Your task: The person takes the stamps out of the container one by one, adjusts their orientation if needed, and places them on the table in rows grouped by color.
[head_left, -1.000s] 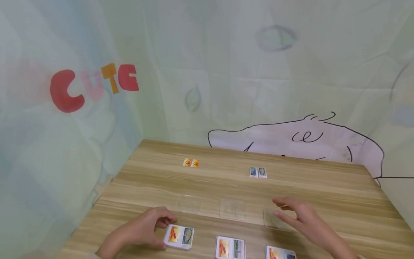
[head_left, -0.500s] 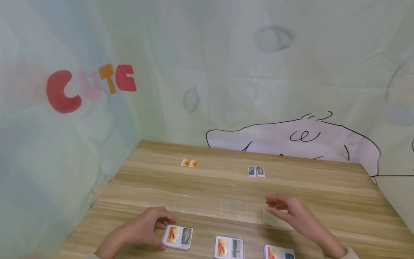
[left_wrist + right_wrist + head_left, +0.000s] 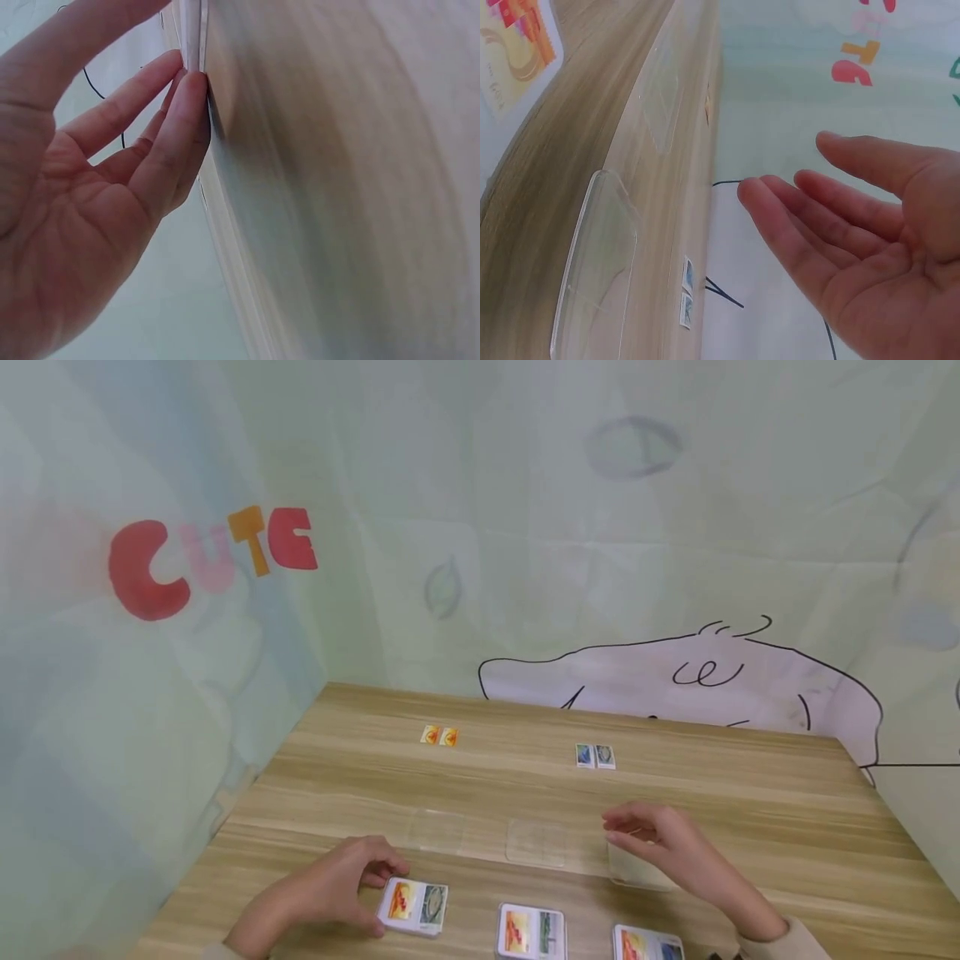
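On the near left of the table, a stack of picture cards (image 3: 416, 906) lies flat. My left hand (image 3: 333, 881) holds it at its left end, thumb at the near corner and fingertips at the far edge. In the left wrist view the fingers (image 3: 169, 139) touch the edge of the stack. Over the right-hand clear square (image 3: 637, 868) hovers my right hand (image 3: 671, 847), fingers loosely bent with nothing between them. The right wrist view shows a gap between its thumb (image 3: 862, 154) and fingers.
A middle card stack (image 3: 531, 933) and a right card stack (image 3: 648, 945) lie along the near edge. Two more clear squares, left (image 3: 437, 832) and middle (image 3: 536, 842), lie behind them. Farther back are two orange cards (image 3: 439, 736) and two blue-grey cards (image 3: 596, 757).
My right hand has moved slightly left above the right clear square, and its thumb and fingers have come closer together. The left hand has stayed at the left card stack.
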Motion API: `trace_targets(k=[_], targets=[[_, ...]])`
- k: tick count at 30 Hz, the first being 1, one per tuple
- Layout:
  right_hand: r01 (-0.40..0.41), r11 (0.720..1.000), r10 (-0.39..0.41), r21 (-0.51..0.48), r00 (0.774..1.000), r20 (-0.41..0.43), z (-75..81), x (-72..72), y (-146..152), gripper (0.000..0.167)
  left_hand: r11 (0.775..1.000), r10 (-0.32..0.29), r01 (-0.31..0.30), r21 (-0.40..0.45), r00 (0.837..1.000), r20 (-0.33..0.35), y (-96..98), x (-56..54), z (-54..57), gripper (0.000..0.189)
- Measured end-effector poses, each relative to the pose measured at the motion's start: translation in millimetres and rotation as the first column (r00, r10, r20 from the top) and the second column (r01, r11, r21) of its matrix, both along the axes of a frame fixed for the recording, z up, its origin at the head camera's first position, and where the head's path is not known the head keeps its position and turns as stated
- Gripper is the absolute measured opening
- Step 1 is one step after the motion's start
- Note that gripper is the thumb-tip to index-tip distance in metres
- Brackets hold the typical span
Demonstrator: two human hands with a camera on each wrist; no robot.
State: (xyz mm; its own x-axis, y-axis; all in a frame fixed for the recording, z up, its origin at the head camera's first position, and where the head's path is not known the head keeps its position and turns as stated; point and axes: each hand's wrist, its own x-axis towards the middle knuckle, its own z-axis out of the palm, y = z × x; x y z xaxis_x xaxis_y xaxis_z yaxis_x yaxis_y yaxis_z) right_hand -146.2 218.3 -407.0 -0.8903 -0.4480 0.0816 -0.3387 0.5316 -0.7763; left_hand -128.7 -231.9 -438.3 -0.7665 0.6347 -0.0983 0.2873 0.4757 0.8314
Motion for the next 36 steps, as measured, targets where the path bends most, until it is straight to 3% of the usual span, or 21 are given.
trace_targets(k=[10, 25, 36], targets=[[-0.051, 0.995, 0.056, -0.082, 0.997, 0.06, 3.7, -6.3, -7, 0.031, 1.0, 0.001, -0.001, -0.025, 1.0, -0.008, 0.0, 0.0, 0.7, 0.055], [-0.11, 0.982, 0.129, -0.152, 0.984, 0.119, 7.5, -10.6, -23, 0.03, 1.0, -0.002, 0.002, 0.005, 1.0, 0.002, -1.1, 1.1, 0.5, 0.054], [-0.118, 0.982, 0.136, -0.144, 0.983, 0.124, 11.4, -12.4, -31, 0.031, 1.0, -0.002, 0.002, -0.017, 1.0, -0.007, 0.3, 1.1, 2.9, 0.054]])
